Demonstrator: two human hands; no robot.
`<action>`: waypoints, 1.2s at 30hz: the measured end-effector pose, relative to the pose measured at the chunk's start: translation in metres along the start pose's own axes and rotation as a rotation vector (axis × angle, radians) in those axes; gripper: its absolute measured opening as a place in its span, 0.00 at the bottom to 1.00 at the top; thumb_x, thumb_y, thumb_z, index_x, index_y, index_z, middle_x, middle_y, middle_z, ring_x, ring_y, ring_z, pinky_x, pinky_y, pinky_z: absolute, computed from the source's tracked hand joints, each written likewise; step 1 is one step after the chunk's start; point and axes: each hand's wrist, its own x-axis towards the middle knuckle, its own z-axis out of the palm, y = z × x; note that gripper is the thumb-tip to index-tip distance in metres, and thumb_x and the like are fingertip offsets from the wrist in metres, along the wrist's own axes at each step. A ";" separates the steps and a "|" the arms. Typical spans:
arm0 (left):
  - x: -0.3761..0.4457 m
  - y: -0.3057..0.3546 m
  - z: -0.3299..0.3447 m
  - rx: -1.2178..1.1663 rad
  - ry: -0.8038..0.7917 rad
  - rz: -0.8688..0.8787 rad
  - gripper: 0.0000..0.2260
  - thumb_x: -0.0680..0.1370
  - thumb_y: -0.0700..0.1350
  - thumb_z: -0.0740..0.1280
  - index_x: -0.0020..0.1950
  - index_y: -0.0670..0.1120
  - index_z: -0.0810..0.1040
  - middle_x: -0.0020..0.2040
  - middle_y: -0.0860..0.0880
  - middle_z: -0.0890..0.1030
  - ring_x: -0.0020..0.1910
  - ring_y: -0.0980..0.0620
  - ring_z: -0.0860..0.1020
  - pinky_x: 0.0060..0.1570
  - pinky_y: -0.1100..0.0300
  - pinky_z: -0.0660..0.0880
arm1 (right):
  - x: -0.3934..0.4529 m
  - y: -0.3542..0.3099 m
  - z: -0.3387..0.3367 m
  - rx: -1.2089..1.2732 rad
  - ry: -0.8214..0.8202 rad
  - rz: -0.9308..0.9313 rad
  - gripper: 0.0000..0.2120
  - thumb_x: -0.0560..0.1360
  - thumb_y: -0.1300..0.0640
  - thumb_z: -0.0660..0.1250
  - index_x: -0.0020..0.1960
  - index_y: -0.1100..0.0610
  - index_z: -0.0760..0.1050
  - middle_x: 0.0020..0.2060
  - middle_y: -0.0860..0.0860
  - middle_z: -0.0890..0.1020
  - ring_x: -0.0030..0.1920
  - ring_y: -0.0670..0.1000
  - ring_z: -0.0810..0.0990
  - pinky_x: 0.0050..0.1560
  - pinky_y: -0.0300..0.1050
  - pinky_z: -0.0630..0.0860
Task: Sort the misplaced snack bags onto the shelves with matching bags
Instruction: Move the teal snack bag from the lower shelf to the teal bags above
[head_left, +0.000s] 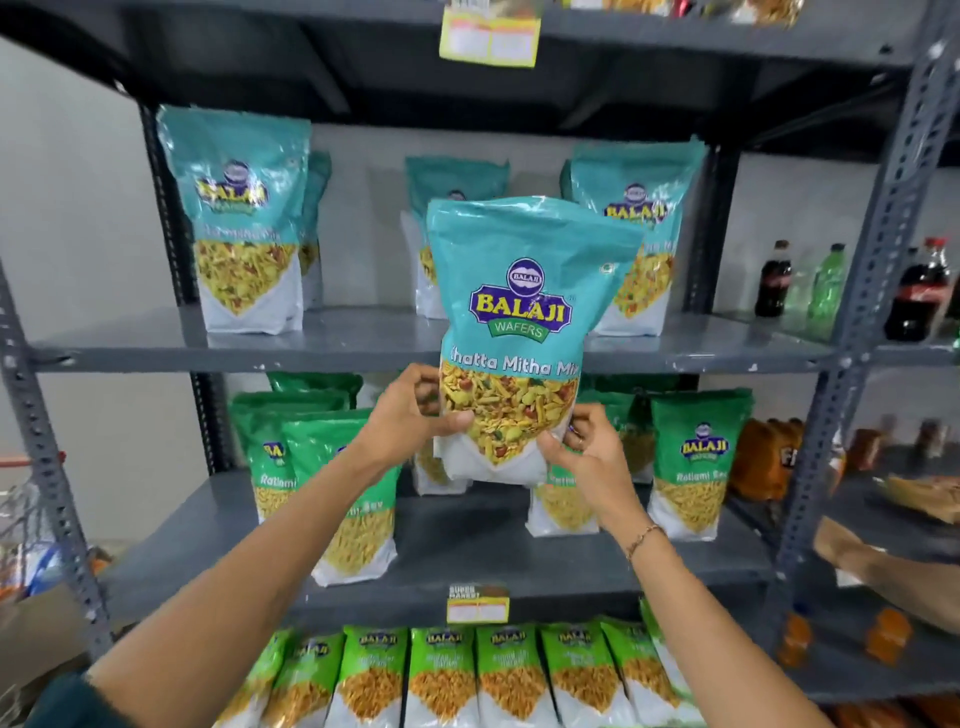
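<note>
I hold a teal Khatta Mitha Mix bag (514, 312) upright in front of the shelving, its top level with the upper shelf. My left hand (410, 410) grips its lower left side and my right hand (587, 452) grips its lower right corner. Matching teal bags stand on the upper shelf (363, 343): one at the left (239, 218), one behind the held bag (452, 182) and one at the right (639, 223). Green Ratlami Sev bags (696, 457) stand on the middle shelf (467, 551).
A row of light green bags (441, 675) fills the bottom shelf. Drink bottles (774, 280) stand on the neighbouring rack at the right, behind a grey upright post (872, 291). Price labels (478, 603) hang on the shelf edges.
</note>
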 end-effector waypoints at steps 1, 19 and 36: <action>0.005 0.007 -0.005 0.005 0.015 0.017 0.20 0.66 0.40 0.76 0.51 0.47 0.70 0.49 0.47 0.82 0.44 0.55 0.80 0.38 0.70 0.76 | 0.009 -0.006 0.002 0.010 -0.015 -0.008 0.13 0.69 0.61 0.71 0.49 0.52 0.70 0.50 0.51 0.81 0.51 0.49 0.80 0.50 0.41 0.78; 0.125 0.042 -0.083 0.113 0.195 0.077 0.23 0.65 0.44 0.76 0.55 0.46 0.69 0.48 0.47 0.82 0.51 0.47 0.80 0.55 0.52 0.76 | 0.175 -0.049 0.053 -0.041 -0.161 -0.065 0.14 0.70 0.61 0.71 0.51 0.57 0.69 0.45 0.47 0.80 0.45 0.40 0.80 0.47 0.37 0.78; 0.218 -0.011 -0.069 0.063 0.236 0.024 0.23 0.67 0.41 0.75 0.56 0.44 0.68 0.47 0.53 0.76 0.53 0.50 0.75 0.54 0.58 0.73 | 0.271 0.007 0.057 -0.154 -0.157 0.063 0.14 0.70 0.60 0.71 0.50 0.55 0.68 0.52 0.53 0.79 0.54 0.52 0.78 0.55 0.50 0.76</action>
